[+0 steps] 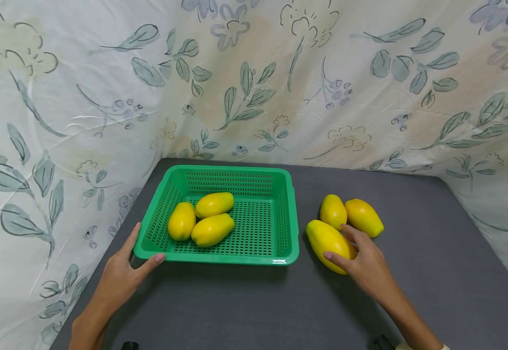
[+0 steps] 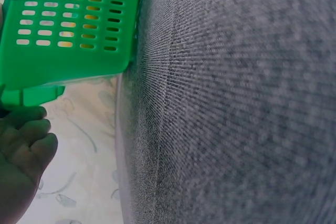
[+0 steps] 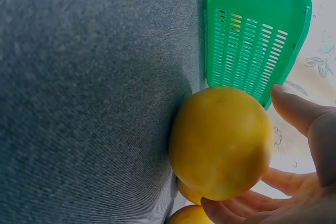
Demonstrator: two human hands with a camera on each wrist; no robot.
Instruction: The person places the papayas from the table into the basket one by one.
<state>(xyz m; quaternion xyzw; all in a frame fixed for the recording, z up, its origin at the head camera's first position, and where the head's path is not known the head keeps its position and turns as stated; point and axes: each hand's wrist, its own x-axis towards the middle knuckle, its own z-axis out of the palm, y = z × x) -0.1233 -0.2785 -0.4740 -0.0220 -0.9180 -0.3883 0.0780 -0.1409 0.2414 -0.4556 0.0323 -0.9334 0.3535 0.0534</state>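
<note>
The green basket [image 1: 219, 258] holds three yellow mango-like fruits, one of them a front fruit [image 1: 212, 230]. At its front left corner is my left hand [image 1: 120, 277], thumb by the front rim and forefinger along the left side. The left wrist view shows the other fingers [image 2: 37, 135] loosely bent just below the rim. To the right of the basket, my right hand [image 1: 365, 265] reaches over a large yellow fruit [image 1: 329, 245]. In the right wrist view its fingers lie along the fruit [image 3: 220, 142] and the thumb [image 3: 296, 108] stands apart from it.
Two more yellow fruits, a rounder one [image 1: 334, 211] and a longer one [image 1: 365, 217], lie just behind the large fruit. All stands on a dark grey tabletop [image 1: 245, 311]. A floral cloth [image 1: 254, 87] hangs behind the table and at both sides.
</note>
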